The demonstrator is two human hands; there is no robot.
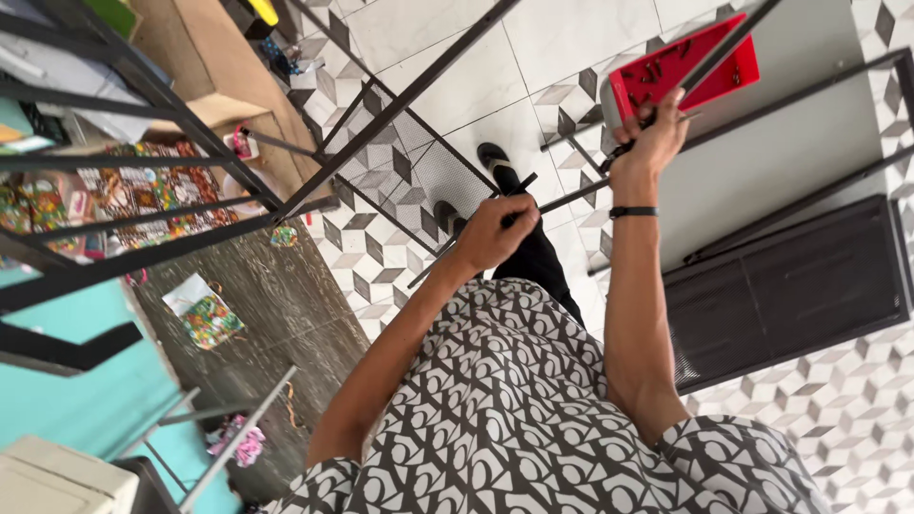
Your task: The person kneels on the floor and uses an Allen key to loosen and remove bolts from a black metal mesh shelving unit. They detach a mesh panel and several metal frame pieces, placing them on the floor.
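Left hand [493, 231] fingers closed round thin black bar [476, 233]; right hand [655, 141] grips dark tool at black metal frame [762, 114]. Red tray [728, 76] of screws beyond; mesh shelf [419, 176], colourful packets [205, 319] on dark floor at left.

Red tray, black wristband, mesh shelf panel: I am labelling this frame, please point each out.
red tray [724, 76], head view, on its bare floor near the right edge.
black wristband [633, 211], head view, on the band's middle.
mesh shelf panel [433, 181], head view, on the perforated surface.

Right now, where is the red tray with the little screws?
In the head view, the red tray lies on the tiled floor at upper right, just beyond the right hand, behind a black metal bar.
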